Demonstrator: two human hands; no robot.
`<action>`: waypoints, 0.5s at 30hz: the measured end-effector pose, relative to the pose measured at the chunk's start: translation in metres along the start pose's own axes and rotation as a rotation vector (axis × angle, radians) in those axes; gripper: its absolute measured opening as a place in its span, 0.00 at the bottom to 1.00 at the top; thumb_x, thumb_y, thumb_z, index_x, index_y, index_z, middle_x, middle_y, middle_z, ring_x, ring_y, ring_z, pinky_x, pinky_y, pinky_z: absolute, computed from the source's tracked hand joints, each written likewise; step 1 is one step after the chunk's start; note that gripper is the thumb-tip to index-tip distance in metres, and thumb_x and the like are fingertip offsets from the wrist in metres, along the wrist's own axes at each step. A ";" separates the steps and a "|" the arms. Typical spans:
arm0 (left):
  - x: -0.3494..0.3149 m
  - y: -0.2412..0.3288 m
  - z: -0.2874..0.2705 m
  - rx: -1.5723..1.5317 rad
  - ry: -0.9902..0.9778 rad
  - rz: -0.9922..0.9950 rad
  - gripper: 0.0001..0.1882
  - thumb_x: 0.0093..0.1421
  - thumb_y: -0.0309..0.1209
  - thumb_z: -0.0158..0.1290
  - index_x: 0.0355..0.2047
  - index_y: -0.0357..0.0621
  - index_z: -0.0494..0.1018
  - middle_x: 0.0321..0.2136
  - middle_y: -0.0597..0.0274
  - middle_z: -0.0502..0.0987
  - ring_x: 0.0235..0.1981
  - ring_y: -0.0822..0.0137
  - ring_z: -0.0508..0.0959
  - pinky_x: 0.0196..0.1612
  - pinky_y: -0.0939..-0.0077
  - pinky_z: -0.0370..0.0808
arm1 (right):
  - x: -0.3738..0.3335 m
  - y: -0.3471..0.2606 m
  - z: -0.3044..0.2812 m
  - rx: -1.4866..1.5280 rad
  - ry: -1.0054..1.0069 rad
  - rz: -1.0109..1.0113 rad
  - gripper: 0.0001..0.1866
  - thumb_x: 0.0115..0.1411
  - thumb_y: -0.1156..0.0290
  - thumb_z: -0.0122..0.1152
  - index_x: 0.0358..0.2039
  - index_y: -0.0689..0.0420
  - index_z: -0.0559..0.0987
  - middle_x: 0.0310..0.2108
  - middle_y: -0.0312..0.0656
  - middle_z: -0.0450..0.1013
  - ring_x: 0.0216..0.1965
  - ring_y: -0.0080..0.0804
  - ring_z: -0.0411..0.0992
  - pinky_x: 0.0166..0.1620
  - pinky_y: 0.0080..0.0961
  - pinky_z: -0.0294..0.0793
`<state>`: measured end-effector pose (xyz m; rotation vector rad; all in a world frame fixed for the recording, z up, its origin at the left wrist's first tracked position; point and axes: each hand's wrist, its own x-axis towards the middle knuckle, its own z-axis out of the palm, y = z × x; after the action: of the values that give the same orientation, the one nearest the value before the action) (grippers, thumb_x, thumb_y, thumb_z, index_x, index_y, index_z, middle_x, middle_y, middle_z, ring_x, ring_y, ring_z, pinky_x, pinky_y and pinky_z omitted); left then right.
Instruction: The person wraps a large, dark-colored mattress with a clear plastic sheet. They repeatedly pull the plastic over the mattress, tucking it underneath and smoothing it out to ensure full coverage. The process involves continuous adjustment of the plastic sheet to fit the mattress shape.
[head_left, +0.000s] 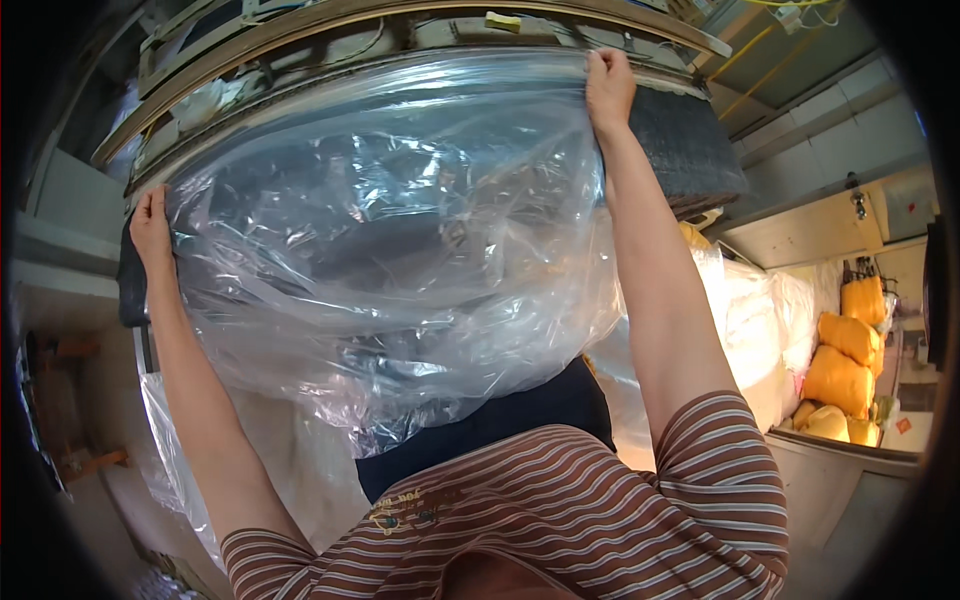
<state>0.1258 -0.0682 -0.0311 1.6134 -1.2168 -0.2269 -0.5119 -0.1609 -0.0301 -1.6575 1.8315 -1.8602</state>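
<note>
A wide sheet of clear plastic film (400, 230) stretches between my two hands, its far edge pulled fairly straight and the rest hanging in shiny folds toward my waist. My left hand (151, 228) is closed on its left corner. Farther off and higher in the picture, my right hand (611, 88) pinches the right end of the same edge. Both arms reach out long. Beneath the film lies a dark-covered work surface (680, 145), which shows bare past my right hand. Whether the film is one layer or a bag, I cannot tell.
A long wooden bar (300, 40) runs across the machine behind the film, with a small yellow block (503, 21) near it. At the right, yellow-orange bundles (845, 370) are stacked beside more bright clear plastic (750, 310). Plastic also hangs at lower left (175, 460).
</note>
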 end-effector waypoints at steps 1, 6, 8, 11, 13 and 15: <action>0.009 -0.004 0.006 0.012 0.009 0.009 0.15 0.61 0.37 0.52 0.37 0.37 0.78 0.33 0.66 0.79 0.35 0.77 0.73 0.42 0.84 0.67 | 0.004 0.001 0.005 -0.011 -0.001 -0.053 0.09 0.56 0.67 0.57 0.31 0.60 0.75 0.26 0.48 0.75 0.30 0.41 0.74 0.36 0.31 0.71; 0.045 -0.010 0.034 -0.016 0.020 0.004 0.15 0.59 0.37 0.54 0.39 0.37 0.78 0.34 0.66 0.79 0.36 0.77 0.74 0.43 0.83 0.68 | 0.017 0.017 0.013 -0.178 -0.005 -0.040 0.09 0.54 0.66 0.59 0.29 0.59 0.77 0.32 0.48 0.72 0.37 0.46 0.71 0.43 0.36 0.69; 0.051 -0.006 0.043 0.035 0.053 -0.013 0.16 0.59 0.37 0.55 0.40 0.36 0.77 0.34 0.66 0.79 0.36 0.77 0.74 0.43 0.83 0.67 | 0.021 0.019 0.014 -0.229 -0.013 -0.050 0.09 0.53 0.65 0.60 0.28 0.59 0.77 0.33 0.48 0.72 0.38 0.46 0.70 0.43 0.35 0.68; 0.059 -0.003 0.044 -0.040 0.057 -0.014 0.18 0.56 0.40 0.57 0.36 0.35 0.78 0.31 0.64 0.78 0.35 0.74 0.74 0.42 0.81 0.68 | 0.022 0.017 0.016 -0.292 -0.036 -0.030 0.10 0.51 0.64 0.61 0.28 0.58 0.76 0.36 0.48 0.69 0.40 0.46 0.68 0.45 0.36 0.67; 0.059 0.003 0.047 0.194 0.060 -0.035 0.19 0.54 0.42 0.59 0.34 0.35 0.77 0.30 0.63 0.77 0.34 0.72 0.74 0.42 0.80 0.68 | 0.022 0.016 0.014 -0.341 -0.016 -0.009 0.12 0.50 0.63 0.62 0.30 0.57 0.74 0.39 0.49 0.66 0.42 0.48 0.67 0.47 0.37 0.66; 0.060 0.003 0.039 0.333 0.114 -0.015 0.20 0.53 0.43 0.60 0.32 0.35 0.76 0.29 0.61 0.77 0.33 0.71 0.73 0.41 0.79 0.68 | 0.020 0.010 0.018 -0.354 0.043 0.019 0.13 0.49 0.63 0.62 0.31 0.56 0.72 0.41 0.51 0.63 0.44 0.49 0.65 0.48 0.39 0.65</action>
<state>0.1254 -0.1391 -0.0209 1.8936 -1.2000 0.0623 -0.5142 -0.1897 -0.0300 -1.6973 2.2944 -1.6488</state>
